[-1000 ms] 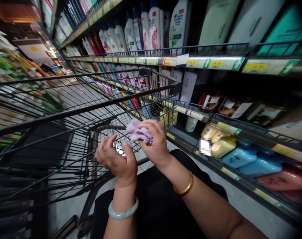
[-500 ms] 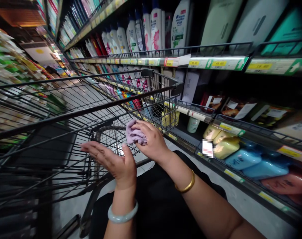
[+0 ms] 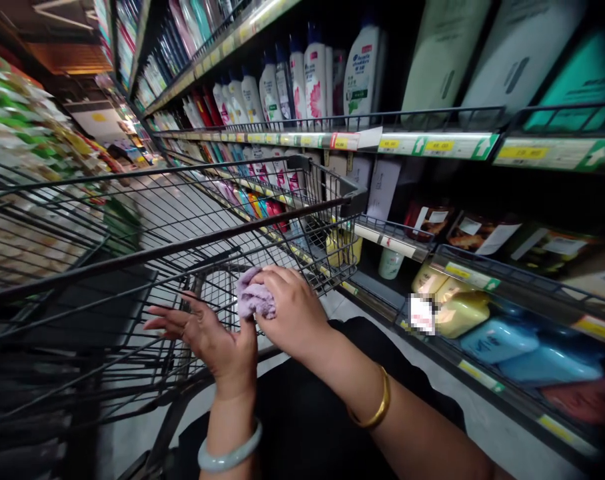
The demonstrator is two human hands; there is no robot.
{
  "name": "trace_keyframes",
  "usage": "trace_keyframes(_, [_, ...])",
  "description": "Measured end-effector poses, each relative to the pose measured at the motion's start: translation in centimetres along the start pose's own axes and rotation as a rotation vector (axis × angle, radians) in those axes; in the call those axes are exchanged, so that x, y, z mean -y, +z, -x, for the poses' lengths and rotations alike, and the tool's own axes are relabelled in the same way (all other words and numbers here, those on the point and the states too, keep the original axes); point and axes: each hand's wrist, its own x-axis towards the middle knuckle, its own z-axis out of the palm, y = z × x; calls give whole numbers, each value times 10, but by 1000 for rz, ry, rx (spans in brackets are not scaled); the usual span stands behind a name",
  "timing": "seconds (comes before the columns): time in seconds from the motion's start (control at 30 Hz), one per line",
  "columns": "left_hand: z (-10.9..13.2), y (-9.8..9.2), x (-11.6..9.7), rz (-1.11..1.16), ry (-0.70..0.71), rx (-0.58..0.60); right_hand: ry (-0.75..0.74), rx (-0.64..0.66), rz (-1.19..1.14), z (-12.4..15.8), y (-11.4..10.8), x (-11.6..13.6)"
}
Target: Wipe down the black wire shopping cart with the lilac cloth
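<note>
A crumpled purple cloth (image 3: 255, 297) is gripped in my right hand (image 3: 295, 307), bunched under the curled fingers. My left hand (image 3: 215, 340) is open beside it, fingers spread and palm turned up toward the cloth. The left thumb reaches close to the cloth's lower edge; whether it touches, I cannot tell. Just beyond both hands is the black wire shopping cart (image 3: 182, 247), its basket stretching from the left edge to near the shelf. A pale bangle (image 3: 230, 453) circles my left wrist and a gold bangle (image 3: 380, 407) my right.
Shelves on the right hold shampoo bottles (image 3: 315, 80) above and yellow and blue pump bottles (image 3: 500, 340) lower down. Price rails (image 3: 437, 145) jut along the shelf edges. Packaged goods (image 3: 17, 113) are stacked at left. The tiled aisle floor (image 3: 177, 193) runs away between them.
My right hand has brought the cloth left and down, closer to my left hand. The left hand has shifted left, its fingers more spread. The view has tilted up slightly.
</note>
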Motion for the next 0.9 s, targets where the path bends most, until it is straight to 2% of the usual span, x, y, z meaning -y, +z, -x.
trace_keyframes(0.17, [-4, -2, 17, 18, -45, 59, 1, 30, 12, -3, 9, 6])
trace_keyframes(0.4, [-22, -5, 46, 31, -185, 10, -71, 100, -76, 9, 29, 17])
trace_keyframes(0.47, [-29, -7, 53, 42, -242, -15, -92, 79, -171, 17, 30, 22])
trace_keyframes(0.53, [-35, -9, 53, 67, -302, -86, -121, -14, -266, 24, 24, 28])
trace_keyframes(0.63, [-34, -14, 34, 110, -328, -208, -180, -244, -280, 27, 4, 37])
trace_keyframes(0.73, [-23, -18, 0, 157, -197, -218, -214, -456, -197, 25, -20, 37])
trace_keyframes(0.8, [-14, -16, -23, 182, -84, -197, -238, -524, -150, 25, -29, 32])
trace_keyframes(0.9, [1, -6, -47, 243, 61, -120, -291, -526, -118, 26, -35, 19])
